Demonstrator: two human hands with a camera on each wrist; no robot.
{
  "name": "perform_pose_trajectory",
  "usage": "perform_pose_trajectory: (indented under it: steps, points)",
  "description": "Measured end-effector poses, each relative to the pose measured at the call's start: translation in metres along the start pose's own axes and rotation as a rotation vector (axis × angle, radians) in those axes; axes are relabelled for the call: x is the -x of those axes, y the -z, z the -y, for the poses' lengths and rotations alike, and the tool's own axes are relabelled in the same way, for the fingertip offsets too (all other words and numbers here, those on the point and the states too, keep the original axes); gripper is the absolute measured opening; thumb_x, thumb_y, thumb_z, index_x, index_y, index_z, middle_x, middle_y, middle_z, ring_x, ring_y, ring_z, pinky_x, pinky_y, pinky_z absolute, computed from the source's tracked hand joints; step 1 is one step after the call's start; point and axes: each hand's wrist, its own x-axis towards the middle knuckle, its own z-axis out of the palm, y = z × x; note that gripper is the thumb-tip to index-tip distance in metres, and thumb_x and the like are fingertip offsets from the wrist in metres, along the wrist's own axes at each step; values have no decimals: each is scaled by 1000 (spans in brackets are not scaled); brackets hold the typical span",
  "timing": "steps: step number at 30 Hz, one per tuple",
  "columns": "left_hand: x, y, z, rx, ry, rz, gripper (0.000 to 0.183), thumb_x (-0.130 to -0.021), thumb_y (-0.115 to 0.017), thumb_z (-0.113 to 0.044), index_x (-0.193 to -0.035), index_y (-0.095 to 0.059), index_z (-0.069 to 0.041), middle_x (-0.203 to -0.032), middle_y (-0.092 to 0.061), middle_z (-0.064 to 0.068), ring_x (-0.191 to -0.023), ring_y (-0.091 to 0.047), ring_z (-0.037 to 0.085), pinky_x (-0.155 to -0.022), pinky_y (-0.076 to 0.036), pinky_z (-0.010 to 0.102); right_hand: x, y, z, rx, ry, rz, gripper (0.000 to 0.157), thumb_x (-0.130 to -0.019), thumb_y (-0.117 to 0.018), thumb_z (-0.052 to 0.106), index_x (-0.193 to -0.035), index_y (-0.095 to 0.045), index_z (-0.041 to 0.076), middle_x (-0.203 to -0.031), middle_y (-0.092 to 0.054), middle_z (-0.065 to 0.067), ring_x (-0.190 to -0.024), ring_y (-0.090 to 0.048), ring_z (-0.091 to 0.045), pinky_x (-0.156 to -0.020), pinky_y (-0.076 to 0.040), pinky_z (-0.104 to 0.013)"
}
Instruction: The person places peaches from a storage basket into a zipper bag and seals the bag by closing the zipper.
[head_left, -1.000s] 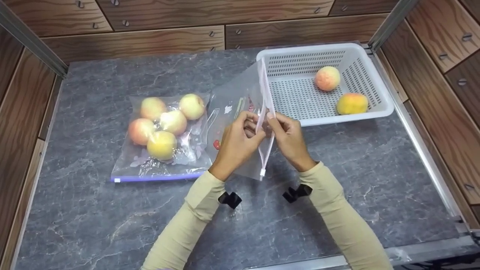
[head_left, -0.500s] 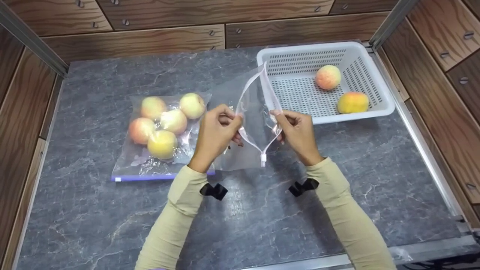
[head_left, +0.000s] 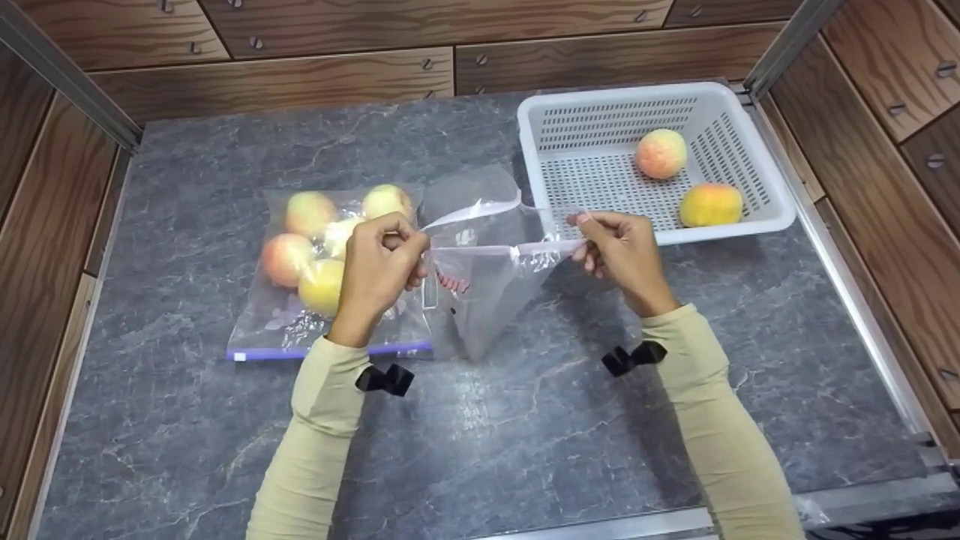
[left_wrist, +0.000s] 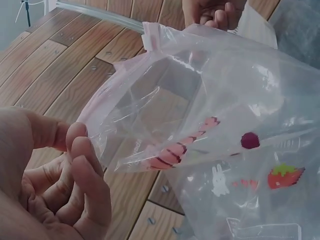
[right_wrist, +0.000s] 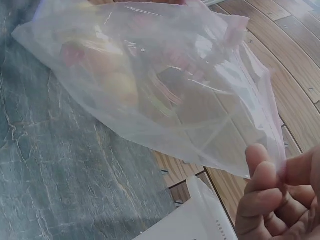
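A clear zip bag (head_left: 487, 292) with a pink slider edge and printed pictures hangs between my two hands, its mouth spread wide. My left hand (head_left: 379, 270) pinches one side of the mouth, and my right hand (head_left: 622, 255) pinches the other. In the left wrist view, a printed strawberry (left_wrist: 285, 176) shows on the bag's plastic. A second zip bag (head_left: 277, 334), with a purple edge, lies flat on the left with several peaches (head_left: 311, 214) inside; my left hand overlaps it in the head view. Two more peaches (head_left: 661, 154) sit in the white basket (head_left: 780, 214).
The basket stands at the back right of the grey marbled table (head_left: 525, 435). Wood-patterned panels (head_left: 337, 75) enclose the back and sides, with metal rails at the corners and along the right and front edges.
Both hands have moved apart, left hand leftward and right hand rightward. The pink-edged bag's mouth has gone from narrow to wide and turned from lengthwise to crosswise.
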Motion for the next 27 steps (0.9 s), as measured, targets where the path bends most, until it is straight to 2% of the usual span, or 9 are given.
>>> perform_pose_trajectory:
  steps: [3, 8, 13, 15, 19, 22, 24, 26, 27]
  points:
    - [-2, 1, -1, -25, -3, 36, 21, -88, -63, -1, -68, -61, -7, -50, -59, 6, -39, -54, 12, -38, -49, 25, -3, 2, 2, 9, 3, 36, 27, -102, -61, 10, -111, -69, -14, -59, -66, -4, -43, -53, -7, -36, -41, -19]
    - [-5, -9, -3, -49, -45, 175, 25, -98, -65, -10, -73, -63, -4, -57, -65, 7, -47, -60, 17, -43, -52, 26, -10, 3, 9, 80, 31, 125, 26, -100, -64, 11, -106, -70, -13, -60, -64, -7, -44, -51, -8, -39, -40, -18]
    - [-7, -27, -1, -81, -90, 239, 25, -98, -65, -12, -75, -65, -4, -58, -66, 4, -50, -63, 22, -46, -54, 28, -23, 9, 23, 262, 44, 287, 33, -102, -64, 23, -108, -70, -8, -69, -63, -13, -51, -52, -10, -45, -45, -20]
    - [-7, -32, 0, -85, -104, 246, 24, -98, -65, -12, -74, -65, -5, -58, -66, 2, -49, -63, 22, -47, -55, 33, -32, 15, 32, 354, 52, 323, 35, -103, -62, 27, -113, -70, -6, -75, -65, -11, -57, -56, -12, -50, -50, -21]
    - [-5, -37, 3, -66, -108, 249, 24, -97, -66, -13, -75, -66, -5, -57, -66, 1, -48, -62, 18, -46, -56, 38, -59, 33, 52, 458, 36, 264, 37, -102, -62, 29, -123, -67, -1, -90, -69, -8, -72, -63, -16, -59, -55, -22]
    - [-1, -37, 6, -32, -85, 259, 23, -98, -66, -14, -76, -65, -5, -58, -66, 2, -50, -63, 28, -43, -54, 33, -86, 48, 64, 495, -35, 178, 39, -100, -66, 29, -127, -65, 0, -95, -68, -8, -73, -62, -15, -58, -55, -20]
    - [1, -38, 9, -11, -75, 270, 24, -98, -67, -15, -77, -65, -5, -59, -66, 3, -50, -62, 32, -41, -52, 32, -105, 59, 67, 575, -44, 128, 41, -99, -67, 29, -127, -65, 0, -100, -67, -10, -75, -61, -15, -61, -54, -19]
    - [4, -39, 11, 10, -61, 279, 24, -99, -67, -16, -78, -66, -5, -60, -67, 4, -51, -60, 37, -40, -51, 32, -122, 71, 65, 684, -50, 89, 43, -99, -66, 30, -128, -65, -1, -106, -68, -16, -82, -64, -19, -69, -56, -26]
    - [5, -39, 12, 14, -56, 282, 24, -99, -67, -17, -78, -66, -5, -61, -67, 4, -50, -59, 35, -40, -50, 32, -130, 77, 62, 744, -43, 68, 44, -99, -66, 30, -129, -64, -2, -110, -68, -21, -85, -65, -22, -74, -56, -31]
